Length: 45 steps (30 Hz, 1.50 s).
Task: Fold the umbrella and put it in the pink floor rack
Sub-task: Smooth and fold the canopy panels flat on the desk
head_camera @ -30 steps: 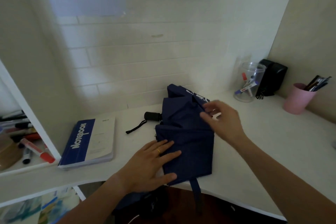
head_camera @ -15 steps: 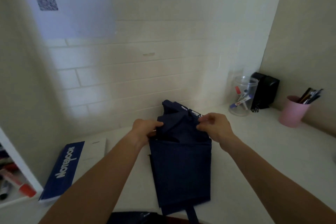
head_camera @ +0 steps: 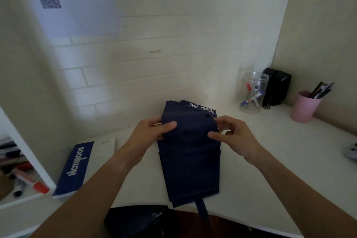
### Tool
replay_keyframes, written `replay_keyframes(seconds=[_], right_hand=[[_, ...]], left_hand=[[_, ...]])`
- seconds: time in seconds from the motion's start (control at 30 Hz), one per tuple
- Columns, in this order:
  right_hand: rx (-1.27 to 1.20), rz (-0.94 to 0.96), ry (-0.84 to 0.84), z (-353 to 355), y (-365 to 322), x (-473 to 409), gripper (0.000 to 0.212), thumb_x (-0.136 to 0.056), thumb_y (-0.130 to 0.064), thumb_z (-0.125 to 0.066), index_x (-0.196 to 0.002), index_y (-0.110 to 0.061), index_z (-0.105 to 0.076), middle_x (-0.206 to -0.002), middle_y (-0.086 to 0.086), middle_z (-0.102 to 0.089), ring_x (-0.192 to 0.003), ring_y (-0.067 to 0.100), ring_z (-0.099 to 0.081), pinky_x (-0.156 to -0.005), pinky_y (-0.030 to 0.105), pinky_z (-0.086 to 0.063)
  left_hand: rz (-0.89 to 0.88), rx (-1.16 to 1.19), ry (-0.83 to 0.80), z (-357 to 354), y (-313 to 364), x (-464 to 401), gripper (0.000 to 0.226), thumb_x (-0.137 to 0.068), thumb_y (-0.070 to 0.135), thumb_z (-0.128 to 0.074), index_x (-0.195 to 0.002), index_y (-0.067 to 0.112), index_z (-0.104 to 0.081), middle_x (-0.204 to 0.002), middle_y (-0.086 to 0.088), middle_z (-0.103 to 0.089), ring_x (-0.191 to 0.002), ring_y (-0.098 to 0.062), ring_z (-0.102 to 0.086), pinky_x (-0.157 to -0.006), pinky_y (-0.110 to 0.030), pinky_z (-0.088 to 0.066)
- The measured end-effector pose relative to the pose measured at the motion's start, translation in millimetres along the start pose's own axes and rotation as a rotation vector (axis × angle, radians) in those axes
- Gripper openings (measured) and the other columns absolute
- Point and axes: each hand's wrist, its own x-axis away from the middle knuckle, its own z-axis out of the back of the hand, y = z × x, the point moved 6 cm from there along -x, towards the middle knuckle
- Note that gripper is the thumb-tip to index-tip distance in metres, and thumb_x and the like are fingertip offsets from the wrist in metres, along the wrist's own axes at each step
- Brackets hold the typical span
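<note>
From the head camera we see the navy umbrella (head_camera: 190, 152) lying on the white desk (head_camera: 280, 160), its strap hanging over the near edge. Our 2 hands meet at its far end. Our left hand (head_camera: 149, 133) pinches the fabric's left edge, thumb on top, fingers curled beneath. Our right hand (head_camera: 232, 137) pinches the right edge, thumb pressed on the cloth, fingers curled at the fold. A blue notebook (head_camera: 77, 168) lies to the left, a pink cup (head_camera: 304, 107) well apart on the right.
</note>
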Motion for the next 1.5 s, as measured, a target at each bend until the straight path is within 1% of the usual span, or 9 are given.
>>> replay_keyframes(seconds=[0.23, 0.33, 0.47, 0.7, 0.8, 0.9, 1.17, 1.37, 1.5], right_hand=[[-0.018, -0.067, 0.023, 6.3, 7.7, 14.3, 0.018, -0.076, -0.018, -0.086, -0.087, -0.007, -0.076, -0.087, 0.016, -0.074, -0.069, 0.009, -0.058, -0.067, 0.020, -0.045], [-0.120, -0.189, -0.069, -1.1, 12.9, 28.6, 0.018, -0.080, -0.018, -0.082, -0.090, -0.006, -0.074, -0.078, 0.006, -0.069, -0.059, 0.005, -0.056, -0.056, 0.016, -0.042], [-0.235, -0.295, -0.054, -11.5, 21.2, 35.7, 0.020, -0.087, -0.033, -0.075, -0.075, -0.017, -0.075, -0.078, 0.007, -0.056, -0.057, 0.013, -0.044, -0.056, 0.028, -0.028], [-0.549, -0.423, 0.050, -13.5, 31.6, 43.4, 0.008, -0.084, -0.012, -0.075, -0.080, -0.015, -0.068, -0.081, 0.003, -0.056, -0.059, 0.011, -0.047, -0.054, 0.020, -0.041], [-0.612, -0.465, 0.056, -15.5, 34.8, 48.4, 0.010, -0.082, -0.008, -0.076, -0.087, -0.012, -0.068, -0.081, 0.001, -0.059, -0.057, 0.011, -0.048, -0.051, 0.021, -0.037], [-0.583, -0.491, 0.064, -18.0, 36.7, 50.9, 0.032, -0.082, -0.017, -0.079, -0.110, -0.002, -0.074, -0.090, 0.003, -0.064, -0.057, 0.010, -0.046, -0.050, 0.022, -0.031], [-0.656, -0.565, 0.054, -20.7, 48.1, 66.6, 0.034, -0.079, -0.014, -0.080, -0.111, -0.009, -0.070, -0.083, 0.000, -0.066, -0.061, 0.010, -0.051, -0.046, 0.017, -0.043], [-0.638, -0.570, 0.064, -20.5, 53.3, 74.9, 0.034, -0.081, -0.008, -0.077, -0.115, -0.009, -0.074, -0.093, 0.002, -0.071, -0.065, 0.011, -0.057, -0.055, 0.020, -0.050], [-0.507, -0.569, 0.033, -16.0, 57.4, 85.5, 0.031, -0.085, -0.005, -0.075, -0.115, -0.006, -0.073, -0.092, 0.007, -0.071, -0.069, 0.014, -0.061, -0.066, 0.027, -0.052]], left_hand=[[-0.199, -0.176, 0.021, 0.2, 2.1, 22.6, 0.021, -0.100, 0.019, -0.064, -0.119, 0.017, -0.072, -0.104, 0.005, -0.079, -0.094, -0.013, -0.075, -0.078, -0.017, -0.055], [-0.232, -0.243, 0.013, -0.6, -7.2, 32.9, 0.019, -0.099, 0.014, -0.064, -0.117, 0.014, -0.071, -0.088, 0.014, -0.078, -0.076, 0.001, -0.069, -0.071, -0.013, -0.053], [-0.151, -0.127, 0.041, -4.5, -22.9, 37.9, 0.022, -0.097, 0.021, -0.066, -0.117, 0.014, -0.073, -0.103, 0.004, -0.079, -0.092, -0.009, -0.074, -0.075, -0.016, -0.056], [-0.133, -0.171, 0.126, -1.9, -31.6, 39.9, 0.032, -0.101, 0.030, -0.061, -0.092, 0.002, -0.072, -0.085, -0.017, -0.067, -0.069, -0.011, -0.055, -0.059, -0.023, -0.043], [-0.110, -0.106, 0.095, -0.6, -34.9, 42.2, 0.024, -0.101, 0.028, -0.062, -0.091, 0.010, -0.076, -0.086, -0.011, -0.070, -0.072, -0.017, -0.056, -0.059, -0.030, -0.042], [-0.068, -0.079, 0.075, -0.7, -39.6, 44.1, 0.018, -0.099, 0.025, -0.064, -0.095, 0.015, -0.079, -0.093, -0.009, -0.075, -0.077, -0.019, -0.059, -0.061, -0.033, -0.045], [0.079, 0.008, 0.089, -2.8, -59.1, 56.8, 0.033, -0.096, 0.027, -0.067, -0.103, -0.004, -0.075, -0.103, -0.011, -0.079, -0.103, -0.031, -0.072, -0.095, -0.044, -0.055], [0.007, -0.117, 0.170, -2.6, -69.3, 67.4, 0.056, -0.095, 0.039, -0.068, -0.077, -0.014, -0.063, -0.074, -0.016, -0.069, -0.073, -0.016, -0.066, -0.077, -0.040, -0.059], [-0.010, -0.299, 0.195, 0.0, -81.8, 78.1, 0.060, -0.095, 0.042, -0.067, -0.060, -0.003, -0.049, -0.059, -0.009, -0.047, -0.060, -0.014, -0.047, -0.063, -0.030, -0.043]])
